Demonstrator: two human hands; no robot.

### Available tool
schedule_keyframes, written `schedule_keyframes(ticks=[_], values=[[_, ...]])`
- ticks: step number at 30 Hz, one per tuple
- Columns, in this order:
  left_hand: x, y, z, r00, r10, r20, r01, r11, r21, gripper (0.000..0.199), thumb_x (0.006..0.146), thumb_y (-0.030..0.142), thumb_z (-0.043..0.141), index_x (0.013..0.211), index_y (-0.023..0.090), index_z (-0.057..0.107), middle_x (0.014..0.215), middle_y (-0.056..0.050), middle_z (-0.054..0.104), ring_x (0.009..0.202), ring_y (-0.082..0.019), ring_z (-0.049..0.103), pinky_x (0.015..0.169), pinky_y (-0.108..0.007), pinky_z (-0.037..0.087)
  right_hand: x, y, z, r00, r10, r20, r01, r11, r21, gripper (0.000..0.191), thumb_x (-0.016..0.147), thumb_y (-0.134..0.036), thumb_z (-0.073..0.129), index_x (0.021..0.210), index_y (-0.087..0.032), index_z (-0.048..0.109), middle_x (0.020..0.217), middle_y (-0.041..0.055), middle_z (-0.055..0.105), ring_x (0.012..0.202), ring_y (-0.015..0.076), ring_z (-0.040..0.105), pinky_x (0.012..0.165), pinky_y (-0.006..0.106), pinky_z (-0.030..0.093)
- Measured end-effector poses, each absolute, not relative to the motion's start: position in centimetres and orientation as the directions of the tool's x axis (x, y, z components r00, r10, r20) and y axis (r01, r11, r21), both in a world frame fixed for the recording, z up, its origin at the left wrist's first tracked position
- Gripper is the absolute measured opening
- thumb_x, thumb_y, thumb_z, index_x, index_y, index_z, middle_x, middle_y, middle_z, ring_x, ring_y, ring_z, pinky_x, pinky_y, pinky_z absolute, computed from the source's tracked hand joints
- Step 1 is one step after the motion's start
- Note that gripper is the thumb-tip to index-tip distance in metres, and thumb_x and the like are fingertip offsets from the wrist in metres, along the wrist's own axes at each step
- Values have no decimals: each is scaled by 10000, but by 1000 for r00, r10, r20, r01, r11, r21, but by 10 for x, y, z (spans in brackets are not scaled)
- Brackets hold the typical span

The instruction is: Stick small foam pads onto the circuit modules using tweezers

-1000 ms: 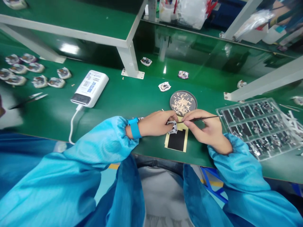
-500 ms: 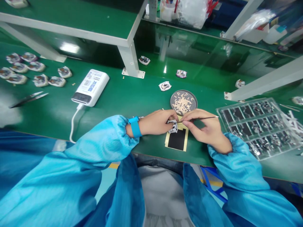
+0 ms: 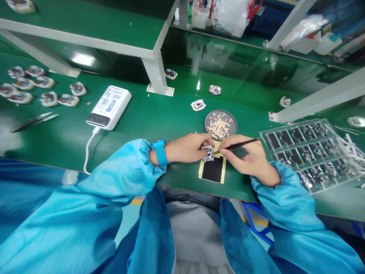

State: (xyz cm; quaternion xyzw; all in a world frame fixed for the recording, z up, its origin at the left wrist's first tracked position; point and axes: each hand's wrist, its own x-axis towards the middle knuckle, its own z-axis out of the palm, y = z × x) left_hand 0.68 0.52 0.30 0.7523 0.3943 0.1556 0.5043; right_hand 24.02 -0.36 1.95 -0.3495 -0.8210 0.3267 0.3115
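ur L hand (image 3: 188, 148) has its fingers gripping the white casing (image 3: 210, 153) over the black sheet (image 3: 212, 170), prob to steady it, while ur R hand's (image 3: 247, 156) fingers pinch dark tweezers (image 3: 242, 144), tips by its edge

I see gathered blue sleeves (image 3: 128, 167), a blue left wristband (image 3: 161, 153) and a grey top (image 3: 199, 228), its print (image 3: 196, 265) perhaps lettering.

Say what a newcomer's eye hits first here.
Likely the center, where the left hand holds a small white case and the right hand points a thin dark tool at it. Beyond them sits a round gray dish of small pale pieces. To the left lies a white device with a white cable.
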Motion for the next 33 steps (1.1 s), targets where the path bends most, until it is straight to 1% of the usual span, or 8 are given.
schedule_keyframes(ticks=[5,11,18,24,27,30,32,33], values=[[4,9,0,666,727,-169,364,-119,924,223,886,140,585,1097,159,655,981,-43,736,853,-152,684,737,-254,510,240,-3,17,-572,786,236,393,515,-762,105,873,-202,721,966,-216,673,898,39,732,720,169,679,684,324,570],[2,10,0,683,708,-179,334,-84,939,214,886,137,604,1090,147,668,1015,-64,740,906,-153,696,777,-255,527,239,-3,15,-540,824,172,377,420,-826,94,880,-243,736,956,-206,696,894,42,722,733,165,673,675,317,558],[-1,16,-5,733,657,-177,224,13,975,219,881,130,620,1096,135,660,1082,-85,744,964,-148,711,852,-270,547,255,14,16,-620,765,-174,305,30,-952,238,898,-391,736,945,-168,665,941,78,734,788,164,678,713,310,562],[-4,20,-2,731,632,-255,256,92,962,213,872,184,658,1075,126,634,984,-81,750,887,-164,717,806,-296,565,255,22,14,-625,763,-165,130,-106,-986,299,862,-397,775,928,-152,617,949,83,730,676,119,654,657,282,570],[-4,21,-3,693,664,-283,249,147,957,267,849,206,691,1098,128,641,979,-83,745,907,-177,719,827,-307,568,257,18,14,-563,818,-115,15,-129,-991,342,847,-434,782,937,-163,595,903,69,724,669,144,681,619,289,580],[-4,22,-3,638,705,-309,208,229,951,347,828,232,728,1146,137,629,991,-81,740,897,-189,722,832,-318,575,279,10,23,-438,898,-44,-75,-86,-993,342,934,-513,651,904,-182,570,859,66,711,729,186,706,640,323,588],[-3,20,0,614,728,-306,162,263,951,406,830,249,740,1208,153,625,1008,-74,737,861,-176,714,814,-309,576,309,6,32,-260,965,-22,4,-22,-1000,373,976,-555,549,887,-193,558,854,68,702,734,195,695,690,358,587],[-2,20,2,607,737,-299,140,271,952,431,831,249,741,1238,163,628,1012,-70,736,842,-166,706,800,-298,574,329,7,35,-117,993,0,124,15,-992,372,976,-559,531,909,-195,569,863,70,699,725,197,684,707,369,581]])
